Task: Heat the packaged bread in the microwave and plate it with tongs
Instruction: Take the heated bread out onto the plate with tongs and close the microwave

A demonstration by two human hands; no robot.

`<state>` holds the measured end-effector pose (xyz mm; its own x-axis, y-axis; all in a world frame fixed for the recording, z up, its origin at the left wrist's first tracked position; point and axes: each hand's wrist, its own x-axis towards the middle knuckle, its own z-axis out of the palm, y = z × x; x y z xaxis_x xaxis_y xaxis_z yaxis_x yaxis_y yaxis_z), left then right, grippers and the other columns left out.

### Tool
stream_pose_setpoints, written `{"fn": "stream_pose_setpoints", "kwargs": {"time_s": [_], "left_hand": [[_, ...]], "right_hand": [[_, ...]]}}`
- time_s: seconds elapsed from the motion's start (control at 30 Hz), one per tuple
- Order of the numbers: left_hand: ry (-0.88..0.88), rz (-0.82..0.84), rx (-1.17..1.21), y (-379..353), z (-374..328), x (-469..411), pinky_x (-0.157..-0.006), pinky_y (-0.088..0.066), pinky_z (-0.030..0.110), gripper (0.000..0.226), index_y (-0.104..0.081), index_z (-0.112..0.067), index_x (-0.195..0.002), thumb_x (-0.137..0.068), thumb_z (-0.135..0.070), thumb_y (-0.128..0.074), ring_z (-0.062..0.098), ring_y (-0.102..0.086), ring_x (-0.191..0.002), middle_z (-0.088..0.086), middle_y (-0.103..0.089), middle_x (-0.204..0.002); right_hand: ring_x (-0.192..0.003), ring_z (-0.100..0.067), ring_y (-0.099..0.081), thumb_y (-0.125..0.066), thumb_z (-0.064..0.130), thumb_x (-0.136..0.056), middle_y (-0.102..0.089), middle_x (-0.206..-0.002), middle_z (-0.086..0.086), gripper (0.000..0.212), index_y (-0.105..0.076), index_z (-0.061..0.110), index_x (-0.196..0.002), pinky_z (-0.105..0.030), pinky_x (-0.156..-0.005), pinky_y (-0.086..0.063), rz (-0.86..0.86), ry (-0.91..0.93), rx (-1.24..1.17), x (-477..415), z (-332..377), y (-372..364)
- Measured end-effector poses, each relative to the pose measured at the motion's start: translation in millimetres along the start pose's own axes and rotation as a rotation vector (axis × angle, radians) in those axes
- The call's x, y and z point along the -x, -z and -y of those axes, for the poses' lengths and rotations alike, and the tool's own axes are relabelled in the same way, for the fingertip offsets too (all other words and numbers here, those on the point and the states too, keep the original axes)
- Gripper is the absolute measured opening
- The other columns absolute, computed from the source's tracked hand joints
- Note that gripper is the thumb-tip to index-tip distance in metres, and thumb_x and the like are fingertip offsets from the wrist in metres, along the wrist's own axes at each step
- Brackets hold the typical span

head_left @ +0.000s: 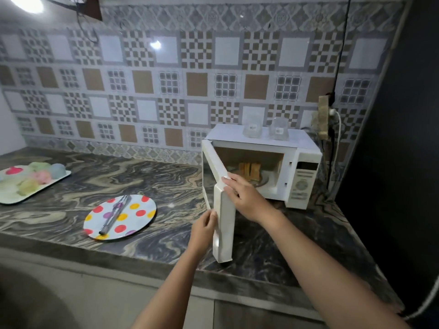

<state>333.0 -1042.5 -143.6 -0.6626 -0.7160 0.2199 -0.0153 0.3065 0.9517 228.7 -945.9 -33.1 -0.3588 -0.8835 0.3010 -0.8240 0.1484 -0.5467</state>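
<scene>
Fingers of the right hand gripped the open microwave door at its top edge; the left hand pinched its side at 7 o'clock. Bread stood inside the microwave, at 1 o'clock; glass stickers blurred, unreadable

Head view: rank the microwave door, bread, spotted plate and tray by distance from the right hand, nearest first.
1. Microwave door: the right hand holds its edge.
2. Bread: just behind the hand, inside.
3. Spotted plate: left, on the counter.
4. Tray: far left.
</scene>
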Motion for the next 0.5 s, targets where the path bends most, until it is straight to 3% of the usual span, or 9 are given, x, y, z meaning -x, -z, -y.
{"fn": "stream_pose_setpoints", "kwargs": {"time_s": [0.17,0.37,0.5], "left_hand": [[0.135,-0.052,0.097,50.1,-3.9,12.0,-0.086,-0.043,0.032,0.028,-0.054,-0.026,-0.109,-0.102,-0.034,-0.029,0.015,-0.055,-0.099,-0.004,-0.059,-0.103],[0.218,-0.122,0.155,89.2,3.1,6.1,-0.105,-0.039,0.043,0.046,-0.048,-0.019,-0.133,-0.100,-0.043,-0.025,0.021,-0.050,-0.120,0.005,-0.054,-0.131],[0.244,-0.260,0.147,97.5,4.4,4.1,-0.111,-0.033,0.044,0.052,-0.044,-0.015,-0.139,-0.100,-0.044,-0.024,0.023,-0.045,-0.129,0.006,-0.049,-0.139]], "right_hand": [[-0.145,-0.019,-0.015,-0.043,0.015,-0.098,-0.023,-0.155,-0.005,0.048,-0.034,0.012,-0.145,-0.032,-0.118,-0.018,0.030,0.044,0.073,-12.6,50.0,-44.8],[-0.124,-0.031,-0.037,-0.051,0.012,-0.091,-0.042,-0.127,-0.012,0.034,-0.050,0.006,-0.125,-0.038,-0.105,-0.035,0.013,0.040,0.099,-38.3,86.6,-68.5],[-0.114,-0.031,-0.044,-0.054,0.014,-0.088,-0.045,-0.123,-0.013,0.033,-0.053,0.005,-0.120,-0.033,-0.101,-0.035,-0.030,0.059,0.099,-48.1,98.3,-81.6]]}}
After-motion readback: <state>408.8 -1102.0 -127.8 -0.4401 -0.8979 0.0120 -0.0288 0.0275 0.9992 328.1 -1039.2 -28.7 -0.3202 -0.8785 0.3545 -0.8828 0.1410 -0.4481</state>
